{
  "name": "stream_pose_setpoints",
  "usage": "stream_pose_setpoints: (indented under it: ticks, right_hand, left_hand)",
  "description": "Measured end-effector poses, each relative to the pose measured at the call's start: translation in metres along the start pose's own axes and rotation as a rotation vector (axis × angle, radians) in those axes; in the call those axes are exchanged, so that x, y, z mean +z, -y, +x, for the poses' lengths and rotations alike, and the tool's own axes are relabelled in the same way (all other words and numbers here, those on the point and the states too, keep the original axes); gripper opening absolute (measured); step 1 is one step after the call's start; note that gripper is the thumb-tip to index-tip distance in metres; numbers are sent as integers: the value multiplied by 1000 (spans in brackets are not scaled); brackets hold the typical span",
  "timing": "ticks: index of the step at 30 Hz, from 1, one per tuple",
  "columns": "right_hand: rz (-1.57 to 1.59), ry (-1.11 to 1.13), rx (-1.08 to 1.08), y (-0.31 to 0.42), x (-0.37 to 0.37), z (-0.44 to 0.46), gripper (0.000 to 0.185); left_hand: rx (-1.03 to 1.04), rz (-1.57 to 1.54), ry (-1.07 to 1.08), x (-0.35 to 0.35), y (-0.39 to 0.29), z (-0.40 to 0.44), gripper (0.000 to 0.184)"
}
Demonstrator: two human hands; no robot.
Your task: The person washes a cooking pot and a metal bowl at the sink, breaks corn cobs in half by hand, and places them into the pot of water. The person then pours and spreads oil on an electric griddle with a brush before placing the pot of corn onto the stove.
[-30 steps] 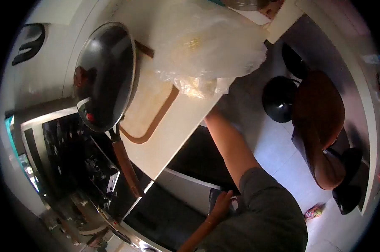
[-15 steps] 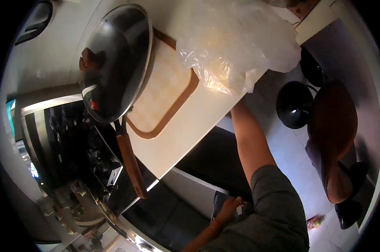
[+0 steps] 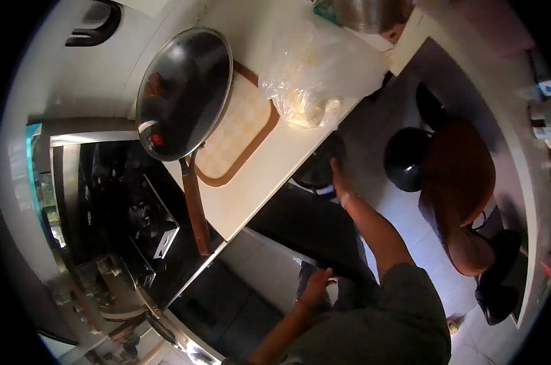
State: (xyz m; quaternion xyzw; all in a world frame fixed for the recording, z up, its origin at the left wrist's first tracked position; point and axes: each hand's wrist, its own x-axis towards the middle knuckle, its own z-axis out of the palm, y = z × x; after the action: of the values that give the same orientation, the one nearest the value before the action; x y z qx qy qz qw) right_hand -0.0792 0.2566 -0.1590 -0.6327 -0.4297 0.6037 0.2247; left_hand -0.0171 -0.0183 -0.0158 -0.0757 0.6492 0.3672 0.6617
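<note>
Fingers [image 3: 335,166] of my right grip [image 3: 342,184] lie at the side of a dark round object [image 3: 317,163], just off the edge of the table [image 3: 237,204]; in this shade I cannot tell how far they spread or whether they hold it. Lower down, my left grip [image 3: 315,289] shows bent fingers, its hold unclear, and a plastic bag [image 3: 315,73] rests on the table.

Crinkled, glossy, translucent plastic bag [image 3: 324,67]

The white countertop [image 3: 260,191] bore a patterned, brown-rimmed tray [image 3: 236,143], with a translucent plastic bag [image 3: 315,70] bunched near the front edge; a wooden-handled pan [image 3: 190,91] partly overlapped the tray in view.
</note>
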Motion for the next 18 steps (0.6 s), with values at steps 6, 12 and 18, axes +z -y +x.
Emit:
stream_pose_setpoints:
  ticks: [6, 12, 18]
  right_hand:
    - [-289, 31, 129, -7, -123, -47, 77]
    - [-185, 94, 175, 82, -216, -160, 75]
    - [51, 97, 174, 144, -281, -266, 52]
  left_hand:
    - [43, -61, 81, -17, 18, 5, 44]
    - [88, 254, 142, -36, 24, 23, 48]
    - [436, 232, 300, -17, 30, 148, 39]
